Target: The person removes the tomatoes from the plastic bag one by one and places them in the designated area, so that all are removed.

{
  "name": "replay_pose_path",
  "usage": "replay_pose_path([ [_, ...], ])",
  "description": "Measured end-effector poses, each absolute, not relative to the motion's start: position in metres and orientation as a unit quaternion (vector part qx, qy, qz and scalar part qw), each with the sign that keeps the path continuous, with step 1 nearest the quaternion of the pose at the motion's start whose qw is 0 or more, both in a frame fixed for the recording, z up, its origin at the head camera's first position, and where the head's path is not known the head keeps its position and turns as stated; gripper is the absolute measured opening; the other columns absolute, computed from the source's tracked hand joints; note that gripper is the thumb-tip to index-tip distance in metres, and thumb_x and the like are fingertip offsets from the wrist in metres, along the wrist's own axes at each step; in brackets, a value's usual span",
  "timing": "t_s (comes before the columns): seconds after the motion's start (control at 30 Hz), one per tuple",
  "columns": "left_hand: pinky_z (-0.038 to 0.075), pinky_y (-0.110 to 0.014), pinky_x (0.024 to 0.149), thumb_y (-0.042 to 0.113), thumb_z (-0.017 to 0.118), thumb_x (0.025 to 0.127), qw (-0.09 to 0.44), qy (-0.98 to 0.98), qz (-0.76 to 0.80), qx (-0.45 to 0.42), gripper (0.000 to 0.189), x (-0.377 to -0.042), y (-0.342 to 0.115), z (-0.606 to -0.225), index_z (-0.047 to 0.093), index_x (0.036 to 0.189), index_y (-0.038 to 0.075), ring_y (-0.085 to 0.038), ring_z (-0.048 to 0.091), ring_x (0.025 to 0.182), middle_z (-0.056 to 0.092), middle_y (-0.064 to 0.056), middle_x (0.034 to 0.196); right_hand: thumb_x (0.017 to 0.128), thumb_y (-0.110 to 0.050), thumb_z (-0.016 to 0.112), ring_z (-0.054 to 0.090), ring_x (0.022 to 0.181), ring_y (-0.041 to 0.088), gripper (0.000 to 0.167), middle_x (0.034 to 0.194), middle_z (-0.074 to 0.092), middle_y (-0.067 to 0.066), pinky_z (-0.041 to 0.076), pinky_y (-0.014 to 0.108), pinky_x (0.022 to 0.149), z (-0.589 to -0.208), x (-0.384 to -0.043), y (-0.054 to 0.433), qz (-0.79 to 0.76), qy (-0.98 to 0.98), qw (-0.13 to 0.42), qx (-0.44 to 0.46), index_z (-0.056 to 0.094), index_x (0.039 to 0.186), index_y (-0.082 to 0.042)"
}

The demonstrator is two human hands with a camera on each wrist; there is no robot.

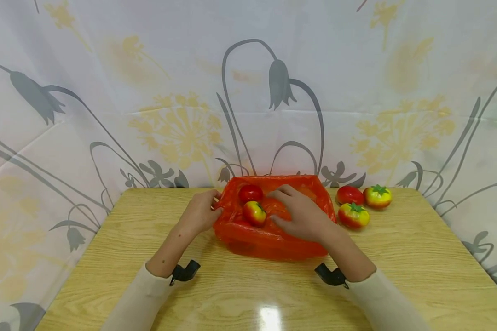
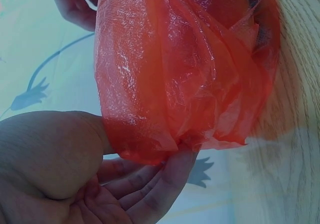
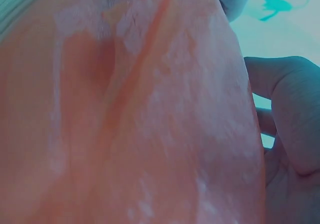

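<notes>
A red plastic bag (image 1: pixel 269 236), spread open like a box, stands at the middle of the table's back part. In it lie a shiny red fruit (image 1: pixel 250 193) and a red-and-yellow fruit (image 1: pixel 253 214), both toward its left end. My left hand (image 1: pixel 200 211) pinches the bag's left edge between thumb and fingers; the left wrist view shows the thin plastic (image 2: pixel 140 84) gathered there. Over the bag's right half reaches my right hand (image 1: pixel 300 214), its fingers spread and bent loosely above the opening, right of the two fruits. Nothing shows in its grasp.
Right of the bag, a red fruit (image 1: pixel 349 196) and two red-and-yellow fruits with green leafy tops, one behind (image 1: pixel 378 197) and one nearer fruit (image 1: pixel 353 217), sit close together on the wooden table (image 1: pixel 149 230). A flower-patterned curtain (image 1: pixel 248 92) hangs behind the table.
</notes>
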State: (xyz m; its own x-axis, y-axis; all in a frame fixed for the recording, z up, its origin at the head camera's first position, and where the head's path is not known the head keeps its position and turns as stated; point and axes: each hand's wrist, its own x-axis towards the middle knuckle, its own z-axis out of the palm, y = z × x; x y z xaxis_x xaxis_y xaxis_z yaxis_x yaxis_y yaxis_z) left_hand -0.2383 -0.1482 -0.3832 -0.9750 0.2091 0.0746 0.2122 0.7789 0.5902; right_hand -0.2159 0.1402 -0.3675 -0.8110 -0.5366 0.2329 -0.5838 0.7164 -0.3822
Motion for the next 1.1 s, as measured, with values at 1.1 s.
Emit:
replay_pose_path([
  [1.1,0.061,-0.031,0.065,0.004,0.072,0.095,0.014,-0.947,-0.297,-0.120,0.027,-0.238,-0.150,-0.381,0.069,0.122,-0.001,-0.025,0.070,0.081,0.075,-0.014,0.097,0.092,-0.025,0.082,0.059,0.108,0.024,0.049,0.126,0.066,0.009,0.060,0.044,0.093,-0.380,-0.230,0.092,0.239,-0.943,-0.008,0.232,0.067,0.137,-0.014],
])
